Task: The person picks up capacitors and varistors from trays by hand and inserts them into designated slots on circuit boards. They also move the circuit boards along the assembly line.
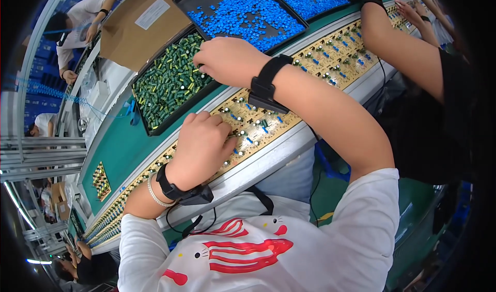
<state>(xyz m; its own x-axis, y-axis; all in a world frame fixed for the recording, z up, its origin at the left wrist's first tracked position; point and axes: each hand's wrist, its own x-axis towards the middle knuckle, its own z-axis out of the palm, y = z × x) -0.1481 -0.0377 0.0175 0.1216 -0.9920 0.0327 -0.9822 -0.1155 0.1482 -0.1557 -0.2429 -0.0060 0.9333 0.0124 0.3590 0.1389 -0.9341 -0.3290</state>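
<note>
My left hand [203,146] is curled low over a row of tan circuit boards [266,117], its thumb and fingertips close to the parts standing on them. What its fingers hold, if anything, is hidden. Over the near right corner of a black tray heaped with green cylindrical capacitors [173,77] is my right hand [232,59]. Its thumb and fingers come together at the tray's edge, with something small and dark between them that I cannot make out. Small blue, green and white-topped parts stand on the boards. Each wrist wears a black strap.
Behind my right hand, a black tray holds blue parts [243,15], with a similar tray beyond. An open cardboard box [139,28] stands at the back left. A metal rail [258,165] edges the near side. A co-worker's arm [398,49] reaches in at the right.
</note>
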